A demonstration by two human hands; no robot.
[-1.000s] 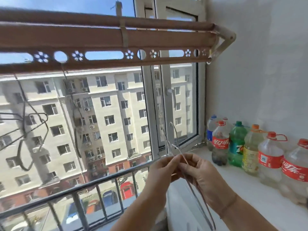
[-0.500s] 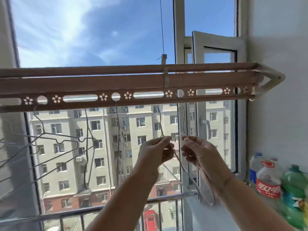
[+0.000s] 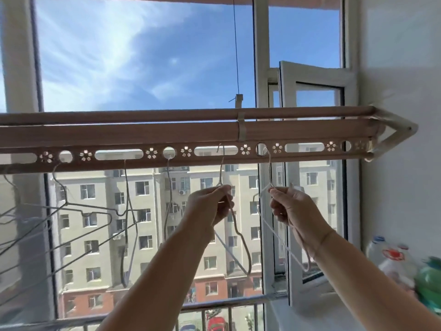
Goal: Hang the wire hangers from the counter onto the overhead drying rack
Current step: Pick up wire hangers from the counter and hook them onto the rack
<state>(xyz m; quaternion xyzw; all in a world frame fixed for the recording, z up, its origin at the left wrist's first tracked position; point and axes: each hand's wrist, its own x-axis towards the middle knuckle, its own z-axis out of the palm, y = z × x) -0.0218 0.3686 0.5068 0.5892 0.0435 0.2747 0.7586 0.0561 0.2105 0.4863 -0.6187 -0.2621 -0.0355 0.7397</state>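
Observation:
The brown drying rack (image 3: 167, 136) spans the view above my hands, with a perforated strip of round holes and slots along its underside. My left hand (image 3: 210, 206) pinches a grey wire hanger (image 3: 241, 237) by its neck; its hook sits in a long slot. My right hand (image 3: 290, 206) grips a white wire hanger (image 3: 274, 237) whose hook is in the round hole (image 3: 261, 149) to the right. Several more wire hangers (image 3: 128, 211) hang from the strip further left.
A white wall (image 3: 401, 187) closes the right side, just past the rack's end bracket (image 3: 396, 132). An open window sash (image 3: 315, 163) stands behind my right hand. Plastic bottles (image 3: 403, 261) sit on the white counter (image 3: 310, 316) at lower right. A metal railing (image 3: 214, 304) runs outside below.
Both hands rose from counter height to the rack and moved apart. The two hangers, held together earlier, are now separated with their hooks in the strip's openings.

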